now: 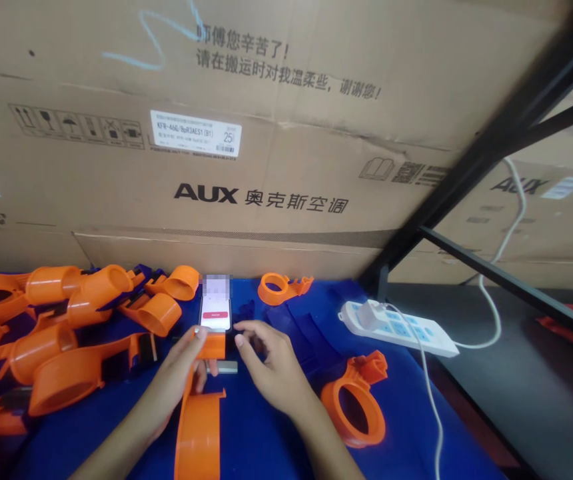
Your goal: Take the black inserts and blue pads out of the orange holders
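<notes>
A phone (215, 312) lies on the blue cloth (266, 440) with its screen lit, just beyond both hands. My left hand (180, 373) has its fingers curled round the top end of an orange plastic tape-dispenser frame (199, 427) that runs toward me. The thumb tip rests near the phone's bottom edge. My right hand (266, 363) hovers beside it with fingers loosely bent, fingertips close to the phone's lower right corner and holding nothing. A small grey metal piece (222, 367) lies between the hands.
A heap of orange dispenser frames (66, 327) fills the left. Single orange parts lie at the back (282, 288) and at the right (356, 407). A white power strip (399, 327) with a cable, a black shelf frame (491, 133) and large cardboard boxes (216, 133) stand behind.
</notes>
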`<state>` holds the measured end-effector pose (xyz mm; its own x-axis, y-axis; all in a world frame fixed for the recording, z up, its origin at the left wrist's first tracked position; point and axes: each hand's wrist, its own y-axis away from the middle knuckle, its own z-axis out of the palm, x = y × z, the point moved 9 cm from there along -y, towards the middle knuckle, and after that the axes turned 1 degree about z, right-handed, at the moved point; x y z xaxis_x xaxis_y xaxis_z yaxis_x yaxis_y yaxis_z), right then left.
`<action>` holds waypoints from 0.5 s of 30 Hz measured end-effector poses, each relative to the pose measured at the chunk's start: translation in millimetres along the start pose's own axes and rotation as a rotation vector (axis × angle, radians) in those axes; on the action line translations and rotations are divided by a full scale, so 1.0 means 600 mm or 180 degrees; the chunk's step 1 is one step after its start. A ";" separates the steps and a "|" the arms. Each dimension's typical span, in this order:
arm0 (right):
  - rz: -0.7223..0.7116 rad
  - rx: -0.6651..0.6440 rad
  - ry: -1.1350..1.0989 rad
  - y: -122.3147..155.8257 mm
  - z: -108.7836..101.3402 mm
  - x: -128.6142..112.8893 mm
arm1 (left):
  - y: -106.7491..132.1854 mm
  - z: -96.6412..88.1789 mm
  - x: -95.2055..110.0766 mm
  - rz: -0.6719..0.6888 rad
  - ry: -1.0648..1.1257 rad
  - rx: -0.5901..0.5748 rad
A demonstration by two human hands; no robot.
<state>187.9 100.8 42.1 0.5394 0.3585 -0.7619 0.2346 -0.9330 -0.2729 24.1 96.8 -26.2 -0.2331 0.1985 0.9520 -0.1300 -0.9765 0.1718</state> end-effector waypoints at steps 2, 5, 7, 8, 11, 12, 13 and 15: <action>-0.0043 -0.0076 -0.0439 0.002 0.009 -0.011 | 0.002 0.008 -0.001 0.0099 -0.0199 -0.0117; -0.0027 -0.0069 -0.0579 0.003 0.018 -0.016 | 0.007 0.021 -0.003 0.0146 -0.0456 -0.0365; -0.0012 -0.0061 -0.0548 0.002 0.020 -0.018 | 0.010 0.030 -0.004 0.0148 -0.0604 -0.0518; -0.0014 -0.0063 -0.0556 0.002 0.020 -0.019 | 0.012 0.033 -0.004 0.0148 -0.0675 -0.0562; -0.0018 -0.0044 -0.0650 0.001 0.016 -0.021 | 0.013 0.036 -0.004 0.0145 -0.0820 -0.0563; -0.0007 -0.0013 -0.0674 0.001 0.013 -0.021 | 0.012 0.034 -0.004 0.0141 -0.0837 -0.0530; 0.0003 0.0019 -0.0687 0.001 0.011 -0.020 | 0.010 0.032 -0.004 0.0135 -0.0839 -0.0486; 0.0033 0.0107 -0.0692 0.002 0.004 -0.017 | 0.006 0.024 -0.004 0.0109 -0.0806 -0.0388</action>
<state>180.6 96.3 47.8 0.3536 0.3370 -0.8726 0.2009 -0.9384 -0.2810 37.9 91.5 -24.0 0.0069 0.1234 0.9923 -0.2447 -0.9620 0.1213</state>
